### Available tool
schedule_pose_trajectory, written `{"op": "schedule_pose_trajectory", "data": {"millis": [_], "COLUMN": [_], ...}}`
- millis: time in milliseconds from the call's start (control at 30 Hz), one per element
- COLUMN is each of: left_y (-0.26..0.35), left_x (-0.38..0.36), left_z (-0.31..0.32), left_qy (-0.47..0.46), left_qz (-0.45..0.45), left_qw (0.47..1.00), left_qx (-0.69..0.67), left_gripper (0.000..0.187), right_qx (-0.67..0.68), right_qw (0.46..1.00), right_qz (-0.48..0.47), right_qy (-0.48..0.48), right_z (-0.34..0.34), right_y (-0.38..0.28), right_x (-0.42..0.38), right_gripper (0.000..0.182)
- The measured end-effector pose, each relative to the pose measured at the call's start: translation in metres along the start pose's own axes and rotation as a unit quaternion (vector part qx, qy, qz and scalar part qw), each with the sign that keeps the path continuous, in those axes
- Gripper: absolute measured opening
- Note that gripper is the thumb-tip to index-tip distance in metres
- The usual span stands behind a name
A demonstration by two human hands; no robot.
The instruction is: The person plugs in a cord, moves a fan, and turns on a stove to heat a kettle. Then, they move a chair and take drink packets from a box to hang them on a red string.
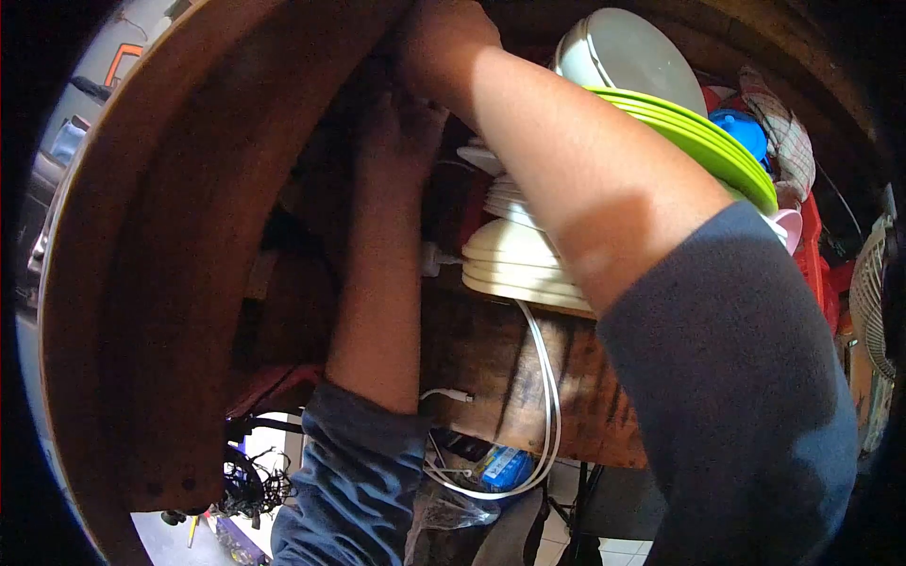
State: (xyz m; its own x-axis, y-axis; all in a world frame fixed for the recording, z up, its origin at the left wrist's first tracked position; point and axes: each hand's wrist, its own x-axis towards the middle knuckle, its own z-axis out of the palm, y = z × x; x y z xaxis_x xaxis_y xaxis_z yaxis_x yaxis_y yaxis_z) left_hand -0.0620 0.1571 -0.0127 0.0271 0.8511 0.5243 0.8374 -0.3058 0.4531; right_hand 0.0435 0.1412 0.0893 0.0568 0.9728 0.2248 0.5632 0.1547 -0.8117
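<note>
Right hand [448, 47] and left hand [401, 141] are up top, left of centre, too dark to tell grip or finger spread. Green plates [719, 143] sit upper right, so I'd keep the right forearm [585, 170] clear.

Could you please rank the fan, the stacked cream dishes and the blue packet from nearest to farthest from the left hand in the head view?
From the left hand:
1. stacked cream dishes, to its lower right
2. blue packet, near the bottom
3. fan, far right
</note>
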Motion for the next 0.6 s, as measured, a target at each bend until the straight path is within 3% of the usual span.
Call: {"op": "schedule_pose_trajectory", "data": {"millis": [33,167,233,333,600], "left_y": [-0.001,0.017,0.005,-0.002,0.001], "left_x": [0.004,-0.007,0.002,0.006,0.006], "left_z": [0.004,-0.011,-0.014,-0.008,0.005], "left_qy": [0.059,0.088,-0.022,-0.027,-0.037], "left_qz": [0.012,-0.019,-0.087,-0.082,-0.092], "left_qw": [0.998,0.993,0.996,0.996,0.993], "left_qx": [0.02,-0.071,0.018,0.021,0.066], "left_gripper": [0.057,0.056,0.05,0.05,0.048], "right_qx": [0.027,-0.012,-0.119,-0.106,-0.117], "right_qw": [1.0,1.0,0.991,0.984,0.988], "right_qz": [0.013,-0.017,-0.057,-0.133,-0.099], "right_qy": [-0.011,0.023,-0.015,0.055,0.027], "right_z": [0.0,0.024,0.02,0.029,0.023], "right_y": [0.0,0.004,0.004,0.013,0.009], "right_x": [0.001,0.012,0.009,0.016,0.011], "right_gripper": [0.022,0.022,0.021,0.021,0.019]}}
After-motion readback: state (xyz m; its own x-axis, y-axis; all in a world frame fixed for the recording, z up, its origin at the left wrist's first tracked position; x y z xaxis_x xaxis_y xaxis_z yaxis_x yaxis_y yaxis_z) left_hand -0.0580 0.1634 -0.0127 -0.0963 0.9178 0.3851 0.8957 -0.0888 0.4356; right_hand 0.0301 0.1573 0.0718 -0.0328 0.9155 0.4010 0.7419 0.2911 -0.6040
